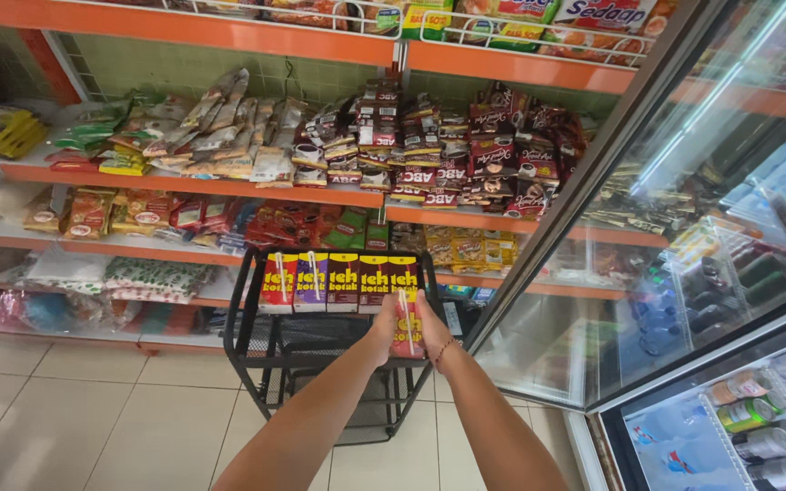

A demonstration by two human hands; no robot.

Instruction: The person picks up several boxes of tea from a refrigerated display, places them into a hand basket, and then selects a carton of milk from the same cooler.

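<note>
Both my hands are stretched out over a black wire cart (243, 309). My left hand (382, 329) and my right hand (433, 333) together grip one small red and yellow drink carton (407, 329) with a straw on its front. Just beyond it, several similar cartons (338, 282) in red, purple and yellow stand in a row along the cart's far rim. The held carton is at the right end of that row, slightly lower and nearer to me. A thin bracelet sits on my right wrist.
Orange shelves (229, 186) of sachets and snack packs fill the wall behind the cart. An open glass fridge door (648, 273) stands to the right, with bottles and cans on fridge racks (757, 418) at lower right. Pale floor tiles (93, 409) lie to the left.
</note>
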